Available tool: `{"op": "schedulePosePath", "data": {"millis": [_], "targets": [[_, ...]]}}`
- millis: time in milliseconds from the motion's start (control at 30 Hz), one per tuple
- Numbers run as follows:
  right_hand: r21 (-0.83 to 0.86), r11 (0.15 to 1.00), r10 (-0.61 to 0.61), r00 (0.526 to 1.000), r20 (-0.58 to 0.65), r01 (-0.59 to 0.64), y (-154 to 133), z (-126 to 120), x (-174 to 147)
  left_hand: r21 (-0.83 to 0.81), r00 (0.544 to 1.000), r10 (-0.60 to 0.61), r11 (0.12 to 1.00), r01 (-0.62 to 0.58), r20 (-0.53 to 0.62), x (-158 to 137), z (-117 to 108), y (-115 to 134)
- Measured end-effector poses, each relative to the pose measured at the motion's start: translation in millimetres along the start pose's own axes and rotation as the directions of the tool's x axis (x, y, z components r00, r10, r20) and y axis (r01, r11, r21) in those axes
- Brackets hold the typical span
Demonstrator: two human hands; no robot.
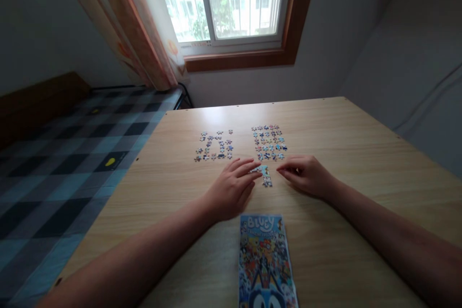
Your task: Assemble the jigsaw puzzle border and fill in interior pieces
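A small joined section of jigsaw puzzle [266,176] lies on the wooden table between my hands. My left hand [236,184] rests at its left side, fingers stretched out and apart, the fingertips over its left edge and hiding part of it. Just to the right of the section, my right hand [303,173] has its thumb and fingers drawn together in a pinch. Whatever may be between those fingertips is too small or hidden to see. Beyond my hands, loose puzzle pieces lie in rows, one group at the left [210,138] and a denser group [267,140] at the right.
A colourful Bluey picture sheet or box [265,260] lies on the table [361,154] close to me. Left of the table is a bed with a checked cover [72,154]. A barred window [238,0] and a curtain [140,24] are at the back.
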State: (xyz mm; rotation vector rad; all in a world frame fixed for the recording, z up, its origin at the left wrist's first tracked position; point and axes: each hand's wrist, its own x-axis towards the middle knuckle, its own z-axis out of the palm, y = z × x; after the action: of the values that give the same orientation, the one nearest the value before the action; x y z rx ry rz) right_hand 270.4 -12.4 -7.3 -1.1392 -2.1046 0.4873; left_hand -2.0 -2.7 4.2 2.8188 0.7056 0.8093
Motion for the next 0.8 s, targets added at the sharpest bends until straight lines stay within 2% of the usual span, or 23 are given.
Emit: {"op": "schedulePosePath", "data": {"millis": [133,233,300,400,500,600,700,800], "targets": [[0.022,0.999,0.040,0.998,-0.050,-0.039,-1,4,1,0.039,0.987,0.072,0.997,-0.067,-0.147,1,-6,2],[0.032,0.997,0.075,0.992,-0.100,-0.072,2,7,1,0.113,0.976,0.093,0.991,-0.072,-0.195,3,-15,-2],[0.031,0.994,0.110,0.985,-0.130,-0.107,5,9,1,0.171,0.976,0.064,0.985,-0.028,-0.210,4,-26,-12],[0.034,0.985,0.172,0.968,-0.183,-0.169,9,12,2,0.245,0.963,-0.041,0.963,0.109,-0.265,11,-56,-39],[0.047,0.974,0.225,0.952,-0.206,-0.220,10,13,4,0.306,0.891,-0.278,0.867,0.393,-0.357,27,-94,-73],[0.062,0.967,0.255,0.946,-0.198,-0.247,9,14,5,0.334,0.787,-0.537,0.713,0.616,-0.305,50,-124,-102],[0.079,0.963,0.269,0.945,-0.188,-0.259,9,14,6,0.378,0.681,-0.707,0.587,0.716,-0.191,68,-131,-121],[0.083,0.957,0.290,0.940,-0.178,-0.279,9,14,7,0.474,0.566,-0.824,0.491,0.731,-0.020,73,-119,-132]]}}
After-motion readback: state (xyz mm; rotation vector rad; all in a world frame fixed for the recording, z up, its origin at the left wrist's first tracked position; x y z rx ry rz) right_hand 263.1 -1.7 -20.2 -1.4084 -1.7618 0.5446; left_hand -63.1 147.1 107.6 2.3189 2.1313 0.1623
